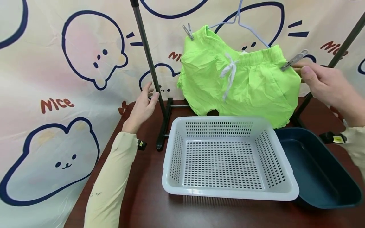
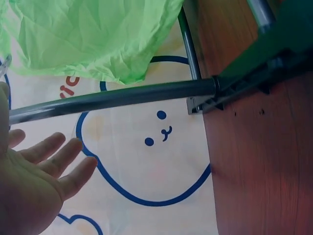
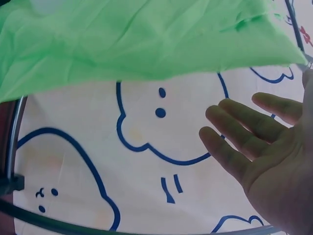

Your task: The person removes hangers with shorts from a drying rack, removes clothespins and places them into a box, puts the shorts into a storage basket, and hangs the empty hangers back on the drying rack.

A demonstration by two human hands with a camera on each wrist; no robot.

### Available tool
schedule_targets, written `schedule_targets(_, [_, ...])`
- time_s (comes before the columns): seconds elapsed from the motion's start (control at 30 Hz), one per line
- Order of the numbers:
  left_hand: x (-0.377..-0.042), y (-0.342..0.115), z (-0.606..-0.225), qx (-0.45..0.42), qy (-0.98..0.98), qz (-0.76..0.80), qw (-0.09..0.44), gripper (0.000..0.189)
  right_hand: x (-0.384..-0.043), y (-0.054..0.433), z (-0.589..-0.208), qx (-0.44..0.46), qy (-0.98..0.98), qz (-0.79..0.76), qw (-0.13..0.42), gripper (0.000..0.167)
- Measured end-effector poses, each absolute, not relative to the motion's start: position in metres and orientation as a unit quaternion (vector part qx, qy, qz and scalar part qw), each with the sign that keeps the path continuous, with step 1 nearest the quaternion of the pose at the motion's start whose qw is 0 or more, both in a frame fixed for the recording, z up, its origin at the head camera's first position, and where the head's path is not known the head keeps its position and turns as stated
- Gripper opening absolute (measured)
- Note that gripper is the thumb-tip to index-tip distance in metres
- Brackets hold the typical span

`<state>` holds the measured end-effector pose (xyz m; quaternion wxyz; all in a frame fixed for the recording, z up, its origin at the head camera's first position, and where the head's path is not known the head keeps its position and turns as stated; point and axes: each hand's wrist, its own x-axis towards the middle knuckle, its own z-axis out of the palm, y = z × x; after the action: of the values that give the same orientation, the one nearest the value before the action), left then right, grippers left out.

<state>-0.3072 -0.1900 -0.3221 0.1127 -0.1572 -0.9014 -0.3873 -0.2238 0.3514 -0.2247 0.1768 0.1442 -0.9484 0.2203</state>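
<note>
Bright green shorts [image 1: 242,82] with a white drawstring hang from a pale blue hanger [image 1: 251,30]. One clothespin [image 1: 188,32] grips the waistband's left end, and another clothespin [image 1: 294,60] the right end. My right hand [image 1: 328,83] is beside the right clothespin and the shorts' edge; in the right wrist view its fingers [image 3: 244,132] are extended and spread. Whether a fingertip touches the shorts is unclear. To the left, my left hand [image 1: 143,106] is by the rack's dark pole [image 1: 148,50], fingers loosely spread, holding nothing. The left wrist view shows its palm beneath that pole.
A white perforated basket [image 1: 228,193] sits on the dark brown table [image 1: 148,196] below the shorts. Partly behind its right side is a dark blue basin [image 1: 319,177]. The rack's black foot [image 1: 162,133] stands left of the basket. A cartoon-print cloth [image 1: 94,72] forms the backdrop.
</note>
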Motion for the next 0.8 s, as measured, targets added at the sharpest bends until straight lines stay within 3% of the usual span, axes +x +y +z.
schedule_targets(0.37, [-0.306,-0.185,-0.324,-0.153,-0.886,-0.409,0.157,0.058,-0.222,0.336,-0.228,0.177,-0.927,0.25,0.217,0.044])
schedule_targets(0.57, [-0.306,-0.183,-0.323,-0.158,-0.882,-0.414,0.159,0.055,-0.217,0.329,-0.225,0.192,-0.911,0.247,0.267,0.031])
schedule_targets(0.8, [-0.31,-0.18,-0.323,-0.166,-0.871,-0.43,0.169,0.054,-0.215,0.318,-0.215,0.164,-0.932,0.221,0.237,0.029])
